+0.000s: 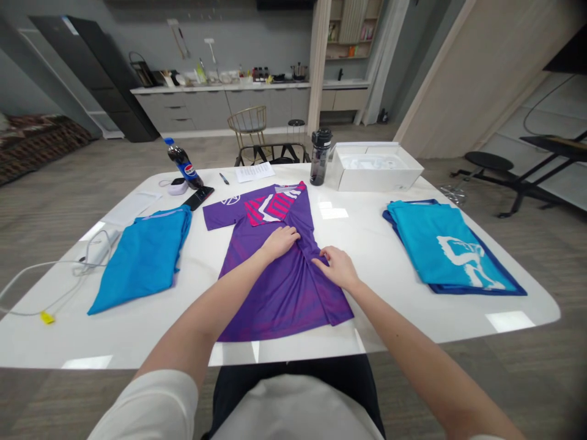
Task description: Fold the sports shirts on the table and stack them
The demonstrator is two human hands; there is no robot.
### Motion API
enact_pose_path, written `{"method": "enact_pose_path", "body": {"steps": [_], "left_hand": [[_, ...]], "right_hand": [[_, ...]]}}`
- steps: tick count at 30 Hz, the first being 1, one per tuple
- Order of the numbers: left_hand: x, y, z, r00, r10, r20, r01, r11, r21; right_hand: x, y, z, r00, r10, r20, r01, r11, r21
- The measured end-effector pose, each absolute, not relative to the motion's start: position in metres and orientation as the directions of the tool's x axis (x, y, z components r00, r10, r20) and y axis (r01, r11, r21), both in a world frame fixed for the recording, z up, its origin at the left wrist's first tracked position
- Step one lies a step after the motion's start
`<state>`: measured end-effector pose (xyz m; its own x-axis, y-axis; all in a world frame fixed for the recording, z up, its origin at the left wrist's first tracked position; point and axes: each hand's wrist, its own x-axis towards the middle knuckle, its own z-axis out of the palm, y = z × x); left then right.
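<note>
A purple short-sleeved shirt [268, 287] with a pink-and-white pattern near its collar lies on the white table in front of me. Its left sleeve is spread out, while the right side is folded inward. My left hand [280, 242] rests on the middle of the shirt, fingers curled onto the cloth, and creases fan out from the fingertips. At the shirt's right edge, my right hand [338, 267] touches the fabric with thumb and fingers apart; some of its fingertips are hidden.
A folded blue garment [142, 256] lies at left, and folded blue garments [440, 244] are stacked at right. Along the table's back stand a cola bottle [182, 164], a dark tumbler [320, 157] and a white box [373, 174]. A phone [199, 198] and a cable [46, 264] lie left.
</note>
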<state>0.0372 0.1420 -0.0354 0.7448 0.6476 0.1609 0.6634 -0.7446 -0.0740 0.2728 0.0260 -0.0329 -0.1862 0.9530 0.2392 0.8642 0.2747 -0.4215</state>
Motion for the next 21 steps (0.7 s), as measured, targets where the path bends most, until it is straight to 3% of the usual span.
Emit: {"method": "enact_pose_path", "body": {"steps": [5, 9, 12, 16, 21], "left_hand": [[0.034, 0.125, -0.032, 0.769, 0.625, 0.133, 0.631, -0.776, 0.0], [0.04, 0.113, -0.031, 0.77, 0.621, 0.143, 0.627, -0.779, 0.01], [0.052, 0.105, -0.031, 0.756, 0.638, 0.147, 0.646, -0.763, -0.01], [0.066, 0.098, -0.023, 0.722, 0.674, 0.157, 0.677, -0.735, 0.038], [0.055, 0.095, -0.009, 0.653, 0.725, 0.221, 0.709, -0.687, 0.157]], "right_hand": [[0.256, -0.054, -0.008, -0.226, 0.974, -0.026, 0.932, 0.209, -0.296], [0.249, -0.085, -0.003, -0.14, 0.979, -0.151, 0.979, 0.113, -0.172], [0.25, -0.091, 0.0, -0.123, 0.97, -0.209, 0.984, 0.092, -0.152], [0.252, -0.094, 0.026, -0.126, 0.952, -0.28, 0.959, 0.045, -0.279], [0.222, -0.089, 0.059, -0.228, 0.956, -0.187, 0.84, 0.096, -0.534]]}}
